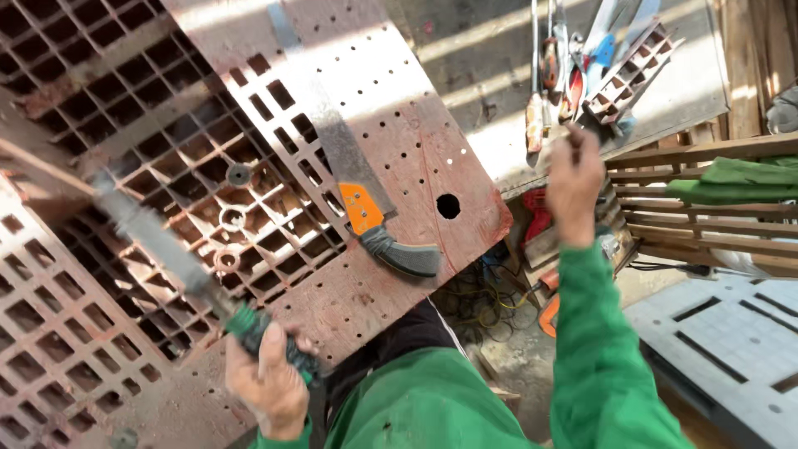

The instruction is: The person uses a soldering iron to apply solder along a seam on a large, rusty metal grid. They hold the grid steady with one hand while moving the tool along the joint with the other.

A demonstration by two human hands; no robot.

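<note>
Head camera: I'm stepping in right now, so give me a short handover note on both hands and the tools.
Left hand: closed on the green grip of a file lying across the rusty perforated panel.
Right hand: raised toward the hand tools on the far bench; whether it holds anything is unclear.
Handsaw with orange and grey handle rests untouched on the panel.
Done and left: cannot be told from this view.

A long grey metal file (pixel 158 241) with a green-and-black handle slants up and to the left over a brown plastic grid pallet (pixel 125 125); its handle sits in the closed left hand (pixel 266 378). The blade looks blurred.
</note>
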